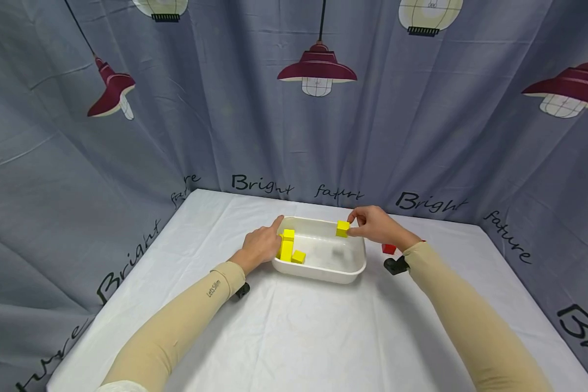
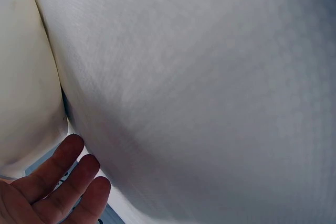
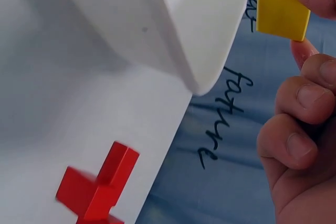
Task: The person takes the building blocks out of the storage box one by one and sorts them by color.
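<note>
Fingers of our right hand [image 1: 379,226] pinch a yellow cube [image 1: 343,228] above the far right rim of the white tub [image 1: 318,269], while our left hand [image 1: 259,246] rests with relaxed, straight fingers against the tub's left wall. Inside the tub, at its left end, we see more yellow blocks [image 1: 289,247]. A red cross-shaped block [image 3: 97,187] lies on the white tablecloth [image 1: 299,332] just right of the tub.

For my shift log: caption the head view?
Right hand pinches a yellow block over the white tray.
</note>
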A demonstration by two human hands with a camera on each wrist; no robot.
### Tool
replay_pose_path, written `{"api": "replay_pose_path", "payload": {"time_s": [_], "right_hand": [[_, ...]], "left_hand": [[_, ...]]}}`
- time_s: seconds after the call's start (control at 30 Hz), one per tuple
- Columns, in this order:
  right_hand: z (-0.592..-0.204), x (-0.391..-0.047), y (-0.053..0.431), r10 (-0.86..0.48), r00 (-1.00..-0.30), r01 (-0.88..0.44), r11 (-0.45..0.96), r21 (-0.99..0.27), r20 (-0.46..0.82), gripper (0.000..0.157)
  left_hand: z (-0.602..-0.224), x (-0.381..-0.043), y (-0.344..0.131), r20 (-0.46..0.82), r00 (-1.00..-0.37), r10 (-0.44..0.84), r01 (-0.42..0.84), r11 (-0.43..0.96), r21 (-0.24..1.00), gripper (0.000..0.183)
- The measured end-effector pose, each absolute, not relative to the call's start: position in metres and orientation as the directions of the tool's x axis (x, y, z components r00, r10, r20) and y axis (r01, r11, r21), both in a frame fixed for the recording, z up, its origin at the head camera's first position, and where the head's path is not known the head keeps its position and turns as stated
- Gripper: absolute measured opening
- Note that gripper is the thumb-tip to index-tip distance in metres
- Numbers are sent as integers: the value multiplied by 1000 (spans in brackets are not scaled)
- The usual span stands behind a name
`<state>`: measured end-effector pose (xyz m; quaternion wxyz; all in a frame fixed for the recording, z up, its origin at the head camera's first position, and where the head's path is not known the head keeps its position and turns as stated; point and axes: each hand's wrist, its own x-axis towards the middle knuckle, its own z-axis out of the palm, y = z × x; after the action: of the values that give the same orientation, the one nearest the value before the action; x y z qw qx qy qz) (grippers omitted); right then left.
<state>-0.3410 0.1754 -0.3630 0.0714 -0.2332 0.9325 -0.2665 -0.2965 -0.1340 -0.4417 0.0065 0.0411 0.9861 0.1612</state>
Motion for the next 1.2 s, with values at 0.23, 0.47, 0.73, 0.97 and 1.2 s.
{"api": "replay_pose_path", "payload": {"time_s": [0.23, 0.47, 0.73, 0.97, 1.2], "right_hand": [[-363, -334, 197, -458, -888, -379, 759, -530, -21, 30], [-363, -324, 216, -432, -902, -357, 758, -546, -10, 30], [-367, -317, 238, -414, -910, -338, 758, -558, -10, 34], [-377, -316, 252, -383, -924, -321, 759, -567, 10, 31], [-387, -316, 263, -348, -937, -286, 754, -591, 9, 32]], "left_hand": [[-442, -297, -135, 1, -997, 81, 77, 944, 319, 61], [-441, -295, -134, -7, -996, 86, 79, 943, 324, 61], [-440, -296, -134, -1, -996, 85, 80, 943, 322, 62], [-441, -296, -133, -13, -997, 81, 73, 943, 326, 62], [-441, -296, -134, -10, -997, 83, 75, 942, 328, 61]]}}
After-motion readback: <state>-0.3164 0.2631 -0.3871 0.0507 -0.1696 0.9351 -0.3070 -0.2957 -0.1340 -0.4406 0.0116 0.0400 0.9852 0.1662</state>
